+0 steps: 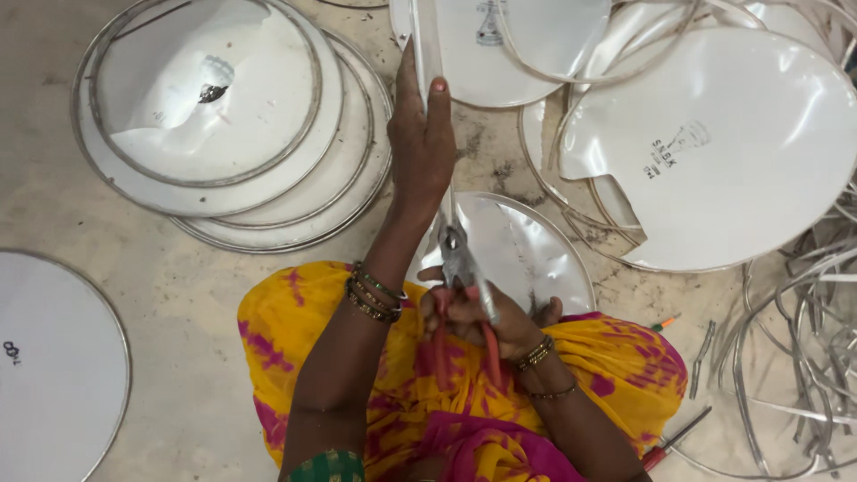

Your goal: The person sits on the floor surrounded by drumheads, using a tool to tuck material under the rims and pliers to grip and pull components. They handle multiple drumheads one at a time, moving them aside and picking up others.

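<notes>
Metal strip [427, 40] held upright edge-on, pinched at the top by the left hand [420, 143], fingers closed round it; lower down, gripped in the nose of red-handled pliers [460, 268]. Right hand [482, 317] wrapped tight on the pliers' handles, just below the left wrist, over the lap in yellow-pink cloth. Step in hand, by the look of it: bending or crimping the strip at the pliers' bite. Next move likely calls for a firm squeeze with the right while the left keeps the strip taut and straight; slipping out of the nose the main risk.

Under both hands, one white disc [536, 250] with a metal rim. Up-left of the left hand, a stack of about three rimmed discs [268, 178]. Far left, one more disc [54, 357]. Up-right, several overlapping discs [741, 134], perhaps four or five, exact count unclear. Right of the right hand, a tangle of loose strips [803, 339], too many to count. Near the right elbow, one red-handled tool [674, 439].
</notes>
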